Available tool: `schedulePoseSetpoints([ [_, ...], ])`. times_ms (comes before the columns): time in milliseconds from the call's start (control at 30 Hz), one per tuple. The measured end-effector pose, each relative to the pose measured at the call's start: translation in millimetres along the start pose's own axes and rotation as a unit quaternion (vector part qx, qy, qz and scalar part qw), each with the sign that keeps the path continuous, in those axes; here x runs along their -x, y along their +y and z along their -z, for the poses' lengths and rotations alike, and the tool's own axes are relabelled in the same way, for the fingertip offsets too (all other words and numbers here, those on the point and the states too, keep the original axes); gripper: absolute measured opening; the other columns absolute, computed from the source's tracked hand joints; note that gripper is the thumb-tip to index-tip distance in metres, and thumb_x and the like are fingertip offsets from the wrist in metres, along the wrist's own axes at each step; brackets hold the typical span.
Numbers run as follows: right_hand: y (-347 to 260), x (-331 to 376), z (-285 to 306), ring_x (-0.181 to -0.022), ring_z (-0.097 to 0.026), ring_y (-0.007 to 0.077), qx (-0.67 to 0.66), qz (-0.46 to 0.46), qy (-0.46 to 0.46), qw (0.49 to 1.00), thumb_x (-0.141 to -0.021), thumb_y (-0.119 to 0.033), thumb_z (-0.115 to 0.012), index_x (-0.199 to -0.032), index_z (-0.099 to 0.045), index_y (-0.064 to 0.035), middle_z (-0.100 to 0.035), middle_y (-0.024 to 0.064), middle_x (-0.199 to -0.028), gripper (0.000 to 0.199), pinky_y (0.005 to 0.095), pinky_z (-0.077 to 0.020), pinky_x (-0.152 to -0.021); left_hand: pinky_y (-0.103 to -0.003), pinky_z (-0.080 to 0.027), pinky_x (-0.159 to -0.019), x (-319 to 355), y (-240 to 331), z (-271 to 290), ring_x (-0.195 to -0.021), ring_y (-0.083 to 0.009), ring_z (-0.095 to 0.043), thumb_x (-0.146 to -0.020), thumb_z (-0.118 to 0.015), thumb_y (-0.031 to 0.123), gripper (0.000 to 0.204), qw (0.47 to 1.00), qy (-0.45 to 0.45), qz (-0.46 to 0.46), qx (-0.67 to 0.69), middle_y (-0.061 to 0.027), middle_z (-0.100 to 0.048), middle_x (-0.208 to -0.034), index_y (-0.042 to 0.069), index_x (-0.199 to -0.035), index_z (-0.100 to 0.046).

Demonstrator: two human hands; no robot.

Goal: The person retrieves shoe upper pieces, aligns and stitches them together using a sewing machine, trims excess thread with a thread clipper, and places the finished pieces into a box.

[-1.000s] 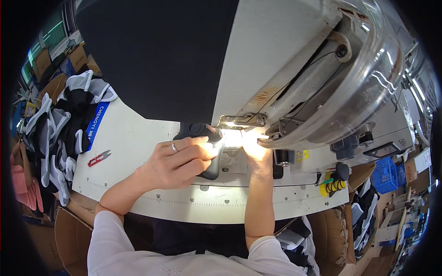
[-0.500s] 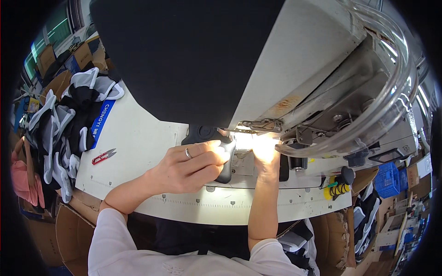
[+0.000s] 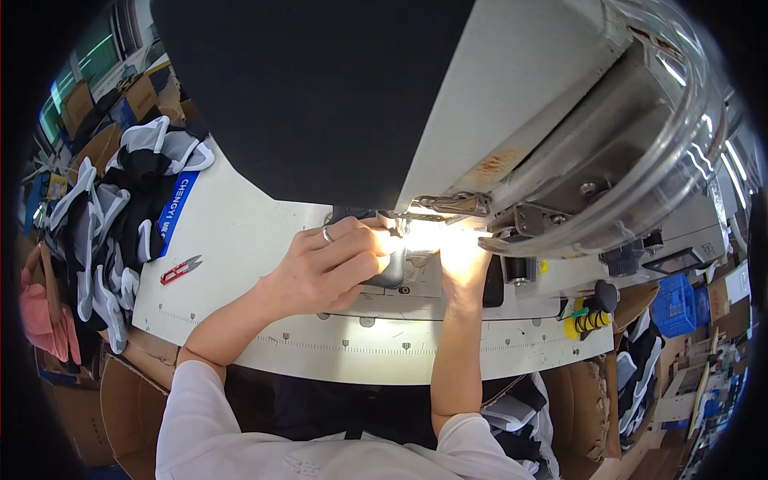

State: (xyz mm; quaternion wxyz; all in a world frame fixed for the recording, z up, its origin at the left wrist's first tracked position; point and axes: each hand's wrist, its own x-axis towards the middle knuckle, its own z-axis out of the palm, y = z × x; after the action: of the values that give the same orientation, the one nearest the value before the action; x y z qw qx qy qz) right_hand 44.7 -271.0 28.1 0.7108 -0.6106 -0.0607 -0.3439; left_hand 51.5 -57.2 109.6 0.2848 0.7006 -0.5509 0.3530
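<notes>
My fingers [image 3: 364, 248] are pinching soft, limp black fabric [image 3: 388, 272] flat; right hand [image 3: 464, 260] is pressing its edge under the glare.

Left hand [image 3: 332, 268] curled palm-down, right hand [image 3: 462, 260] stretched forward, forearms converging

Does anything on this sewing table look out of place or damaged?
Mostly no. The sewing machine has a rusty-looking patch on its underside, and the heap of black and white fabric pieces spills over the table's left edge. Both hands, left hand and right hand, sit at the brightly lit needle area.
</notes>
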Motion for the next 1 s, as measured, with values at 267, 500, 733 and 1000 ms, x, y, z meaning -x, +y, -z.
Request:
schedulePoseSetpoints([
  [267, -47.5, 23.6, 2.0, -0.077, -0.054, 0.0101, 0.170, 0.002, 0.083, 0.982, -0.081, 0.009, -0.061, -0.096, -0.053, 0.0004, -0.056, 0.0050, -0.088, 0.019, 0.0234, -0.0449, -0.069, -0.030, -0.050, -0.057, -1.6, 10.9, 4.6, -0.079, -0.0234, -0.063, -0.058, -0.079, 0.012, 0.037, 1.000, -0.007, 0.029, -0.002, -0.0072, -0.064, -0.093, 0.006, -0.092, -0.063],
  [500, -70.4, 58.8, -32.8, -0.087, -0.062, 0.0144, 0.231, 0.138, -0.009, 0.963, -0.086, 0.002, -0.066, -0.100, -0.060, 0.0009, -0.063, 0.0078, -0.098, 0.015, 0.0265, -0.0510, -0.081, -0.028, -0.049, -0.054, -0.5, 9.8, 20.5, -0.070, -0.0204, -0.061, -0.069, -0.071, 0.004, 0.030, 0.985, -0.023, 0.084, -0.149, -0.0066, -0.059, -0.095, 0.003, -0.097, -0.060],
  [733, -83.0, 62.6, -95.8, -0.104, -0.063, 0.0258, 0.336, 0.226, -0.185, 0.896, -0.073, -0.004, -0.075, -0.100, -0.065, -0.0029, -0.068, 0.0072, -0.104, 0.029, 0.0352, -0.0487, -0.091, -0.017, -0.044, -0.066, -8.3, -6.0, 86.3, -0.089, -0.0079, -0.056, -0.080, -0.055, -0.005, 0.021, 0.911, 0.186, 0.314, 0.193, -0.0046, -0.060, -0.110, 0.001, -0.098, -0.063],
  [1000, -101.1, 48.4, -120.0, -0.072, -0.058, 0.0235, 0.225, 0.243, -0.192, 0.924, -0.075, -0.007, -0.078, -0.081, -0.065, -0.0029, -0.062, 0.0061, -0.074, 0.015, 0.0346, -0.0465, -0.067, -0.028, -0.041, -0.076, -1.4, -26.3, 138.0, -0.084, -0.0152, -0.053, -0.094, -0.059, 0.028, 0.029, 0.950, 0.073, 0.286, -0.102, -0.0029, -0.062, -0.075, 0.000, -0.089, -0.067],
])
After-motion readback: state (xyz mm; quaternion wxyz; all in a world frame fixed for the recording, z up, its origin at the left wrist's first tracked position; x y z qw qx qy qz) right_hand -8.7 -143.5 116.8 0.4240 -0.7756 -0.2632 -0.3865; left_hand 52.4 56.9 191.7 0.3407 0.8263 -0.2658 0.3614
